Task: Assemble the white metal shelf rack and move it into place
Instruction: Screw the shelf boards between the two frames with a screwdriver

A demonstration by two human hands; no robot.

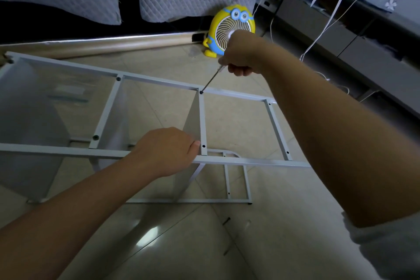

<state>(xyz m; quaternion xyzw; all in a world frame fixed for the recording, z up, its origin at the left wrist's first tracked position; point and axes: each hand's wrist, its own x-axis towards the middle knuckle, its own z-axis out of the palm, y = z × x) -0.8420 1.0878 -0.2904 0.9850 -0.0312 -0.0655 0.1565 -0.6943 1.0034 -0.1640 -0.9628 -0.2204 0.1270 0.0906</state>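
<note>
Right hand, at 1 o'clock, is fisted round a screwdriver whose tip sits in the far hole. Left hand, at 7 o'clock, clamps the near rail of the rack, which lies sideways on the floor. The step looks like fastening a shelf. The next move likely calls for steady turning with the rack braced, then the near hole.

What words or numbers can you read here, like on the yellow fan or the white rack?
No text can be read.
yellow fan: a cartoon face only, no words.
white rack: no label shows; the blurred marks seen through its left panel are too faint to read.
</note>
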